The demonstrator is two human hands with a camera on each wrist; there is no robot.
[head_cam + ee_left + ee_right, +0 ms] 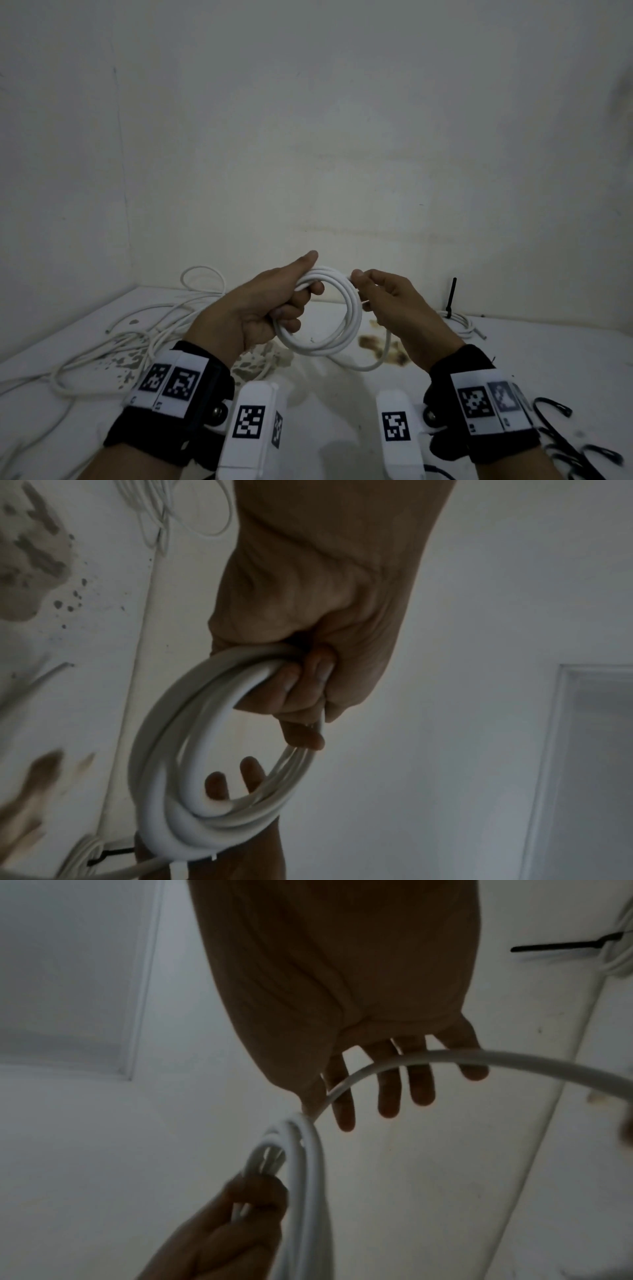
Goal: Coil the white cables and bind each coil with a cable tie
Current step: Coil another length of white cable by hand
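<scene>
Both hands work above the bench (548, 349), largest first. Loose cables (144, 329) sprawl at left, awaiting coiling; a finished coil (460, 323) with its black tie (451, 294) sits far right, out of the way. Left hand (270, 308) clenches the coil (329, 318) so loops stay stacked. Right hand (394, 305) pinches the free strand (445, 1056), seemingly between thumb and forefinger, feeding another loop. Spare ties (561, 431) wait near right.

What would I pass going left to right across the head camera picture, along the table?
Loose cables → left hand → coil → right hand → tied coil with its black tie → loose black ties.
</scene>
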